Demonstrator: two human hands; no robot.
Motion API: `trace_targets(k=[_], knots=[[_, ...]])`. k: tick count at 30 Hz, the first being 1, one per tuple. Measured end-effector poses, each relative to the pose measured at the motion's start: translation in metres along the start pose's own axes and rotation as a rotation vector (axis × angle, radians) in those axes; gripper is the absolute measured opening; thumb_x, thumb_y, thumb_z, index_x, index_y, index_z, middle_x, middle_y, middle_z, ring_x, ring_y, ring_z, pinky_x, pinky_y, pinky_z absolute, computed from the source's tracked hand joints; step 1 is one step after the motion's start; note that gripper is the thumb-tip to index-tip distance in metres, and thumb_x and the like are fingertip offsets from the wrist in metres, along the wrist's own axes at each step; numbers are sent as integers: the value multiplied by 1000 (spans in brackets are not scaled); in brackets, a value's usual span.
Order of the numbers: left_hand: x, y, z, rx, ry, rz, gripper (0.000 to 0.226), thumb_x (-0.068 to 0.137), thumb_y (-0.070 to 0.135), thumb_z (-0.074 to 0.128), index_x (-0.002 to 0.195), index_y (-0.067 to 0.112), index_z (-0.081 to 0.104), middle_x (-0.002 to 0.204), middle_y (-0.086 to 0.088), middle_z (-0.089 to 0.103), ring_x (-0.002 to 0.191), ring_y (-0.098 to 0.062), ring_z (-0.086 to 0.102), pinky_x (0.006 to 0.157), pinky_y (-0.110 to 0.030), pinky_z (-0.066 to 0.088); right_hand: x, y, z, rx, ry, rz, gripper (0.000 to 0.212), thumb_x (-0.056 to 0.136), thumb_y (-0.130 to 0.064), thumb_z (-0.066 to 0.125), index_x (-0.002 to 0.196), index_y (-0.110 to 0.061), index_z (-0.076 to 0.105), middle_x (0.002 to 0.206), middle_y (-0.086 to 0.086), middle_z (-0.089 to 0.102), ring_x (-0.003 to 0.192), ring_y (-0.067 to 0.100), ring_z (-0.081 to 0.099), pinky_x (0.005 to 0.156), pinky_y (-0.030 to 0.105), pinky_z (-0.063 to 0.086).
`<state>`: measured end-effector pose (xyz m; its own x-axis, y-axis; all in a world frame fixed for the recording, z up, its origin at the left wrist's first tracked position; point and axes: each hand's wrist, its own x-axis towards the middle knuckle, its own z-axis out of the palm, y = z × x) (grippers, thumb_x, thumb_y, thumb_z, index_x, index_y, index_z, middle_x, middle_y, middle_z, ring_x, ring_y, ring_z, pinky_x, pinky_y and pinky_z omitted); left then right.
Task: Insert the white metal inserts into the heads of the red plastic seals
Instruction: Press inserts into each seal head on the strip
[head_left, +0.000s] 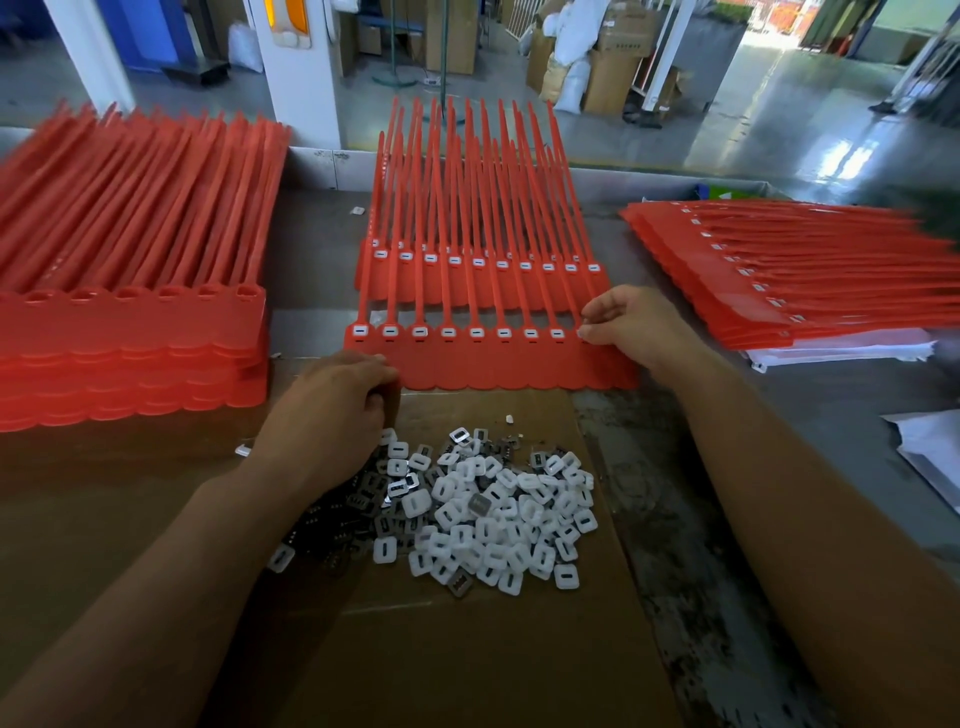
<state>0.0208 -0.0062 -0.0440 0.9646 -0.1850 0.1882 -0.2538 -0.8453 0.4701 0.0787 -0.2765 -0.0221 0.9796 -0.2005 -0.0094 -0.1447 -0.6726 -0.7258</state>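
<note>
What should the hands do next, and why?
Probably press the insert that the right hand seems to pinch into the end head, hidden under it. On the front strip, the eight visible heads already hold white inserts, and the left hand grips the strip's corner to steady it.

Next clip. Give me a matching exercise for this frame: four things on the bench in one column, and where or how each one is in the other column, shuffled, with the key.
Things
1. left stack of seals
2. front strip of seals
3. loose inserts
4. right stack of seals

States
A. heaped on the cardboard
B. left hand and right hand at its ends
C. heads empty
D. inserts fitted, straps pointing right

Pairs: 1-C, 2-B, 3-A, 4-D.
</note>
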Motion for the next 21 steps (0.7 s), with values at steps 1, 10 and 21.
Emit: trace_targets(k=[1, 10, 21], knots=[[0, 0, 0, 1, 0, 2, 37, 86, 1, 47, 120, 11, 61, 132, -3, 52, 123, -17, 44, 103, -26, 28, -5, -2, -2, -3, -19, -19, 17, 79, -10, 71, 92, -16, 61, 89, -3, 59, 85, 10, 54, 71, 20, 38], [-1, 1, -1, 12, -7, 0, 38, 87, 2, 46, 121, 12, 59, 134, -2, 51, 124, -18, 43, 102, -27, 29, -71, -30, -17, -221, -646, -298, 22, 71, -16, 78, 81, -30, 65, 72, -17, 63, 63, -13, 55, 61, 4, 41], [0, 1, 0, 20, 0, 4, 37, 87, 1, 46, 120, 10, 60, 132, -4, 52, 123, -19, 44, 102, -26, 29, -75, -27, -6, -292, -697, -285, 13, 73, -21, 77, 73, -26, 66, 63, -22, 63, 59, -11, 56, 58, 6, 43]])
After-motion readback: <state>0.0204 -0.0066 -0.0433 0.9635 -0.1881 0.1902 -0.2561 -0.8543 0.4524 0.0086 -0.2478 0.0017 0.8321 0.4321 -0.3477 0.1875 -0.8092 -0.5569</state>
